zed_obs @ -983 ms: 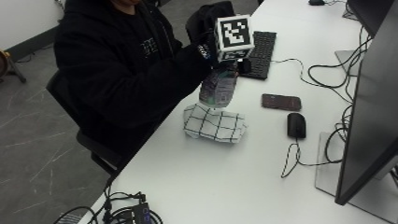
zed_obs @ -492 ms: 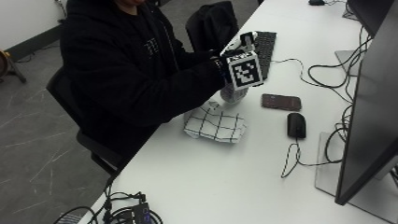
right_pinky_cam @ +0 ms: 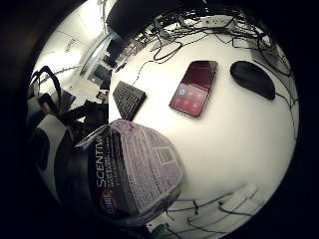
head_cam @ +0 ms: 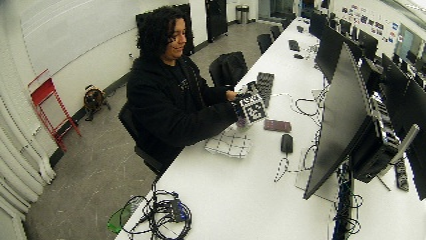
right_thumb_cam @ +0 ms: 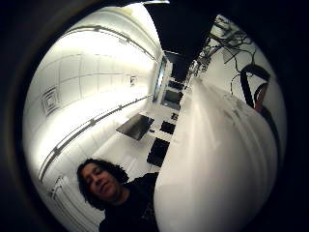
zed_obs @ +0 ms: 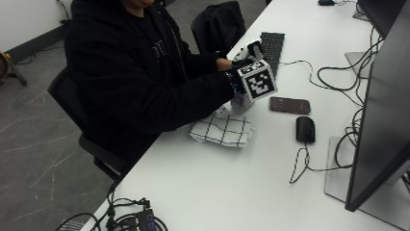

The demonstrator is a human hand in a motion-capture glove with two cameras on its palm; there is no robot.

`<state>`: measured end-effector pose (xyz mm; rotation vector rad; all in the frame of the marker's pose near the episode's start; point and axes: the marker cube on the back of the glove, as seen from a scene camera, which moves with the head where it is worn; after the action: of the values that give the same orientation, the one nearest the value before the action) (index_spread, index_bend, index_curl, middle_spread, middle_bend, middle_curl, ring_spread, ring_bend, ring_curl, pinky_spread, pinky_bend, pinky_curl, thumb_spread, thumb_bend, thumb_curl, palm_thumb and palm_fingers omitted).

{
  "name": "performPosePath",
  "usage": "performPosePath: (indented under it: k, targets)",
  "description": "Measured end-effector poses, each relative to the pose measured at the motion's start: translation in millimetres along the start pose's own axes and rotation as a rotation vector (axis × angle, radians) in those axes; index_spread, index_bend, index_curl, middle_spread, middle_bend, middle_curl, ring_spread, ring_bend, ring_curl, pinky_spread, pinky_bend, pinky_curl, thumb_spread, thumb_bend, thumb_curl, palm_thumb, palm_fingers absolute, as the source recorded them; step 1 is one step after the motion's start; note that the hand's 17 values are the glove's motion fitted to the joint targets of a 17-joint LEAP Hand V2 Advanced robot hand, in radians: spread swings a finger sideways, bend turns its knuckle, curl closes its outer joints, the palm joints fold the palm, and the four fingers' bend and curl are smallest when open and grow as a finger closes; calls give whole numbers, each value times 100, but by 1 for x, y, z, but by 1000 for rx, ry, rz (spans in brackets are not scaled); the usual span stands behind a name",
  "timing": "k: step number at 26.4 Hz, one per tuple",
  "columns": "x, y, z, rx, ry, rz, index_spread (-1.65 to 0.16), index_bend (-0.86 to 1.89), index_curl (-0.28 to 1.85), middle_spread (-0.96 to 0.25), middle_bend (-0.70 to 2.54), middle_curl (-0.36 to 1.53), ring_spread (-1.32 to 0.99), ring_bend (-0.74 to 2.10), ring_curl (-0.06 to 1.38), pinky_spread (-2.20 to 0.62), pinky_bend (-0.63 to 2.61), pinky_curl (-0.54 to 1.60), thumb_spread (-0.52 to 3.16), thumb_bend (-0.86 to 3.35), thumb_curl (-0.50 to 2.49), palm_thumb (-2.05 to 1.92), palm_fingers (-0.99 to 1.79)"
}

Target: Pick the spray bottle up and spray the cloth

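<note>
Right hand grasping the spray bottle, held low over the table just beyond the checked cloth, beside the phone. Pickup done. Spraying probably still left; nozzle direction hidden, bare hand appears to be at the bottle's top.

The spray bottle is showing "SCENTIVA" in white letters on its dark label, smaller print staying unreadable.
</note>
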<state>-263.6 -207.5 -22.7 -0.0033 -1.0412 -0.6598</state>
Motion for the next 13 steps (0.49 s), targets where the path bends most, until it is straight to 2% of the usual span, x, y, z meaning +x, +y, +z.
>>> performPosePath:
  k: [13]
  targets:
    - [3, 6, 1, -11, 3, 40, -29, 23, 59, -20, 57, 53, -22, 74, 49, -33, 46, 41, 27, -3, 80, 95, 139]
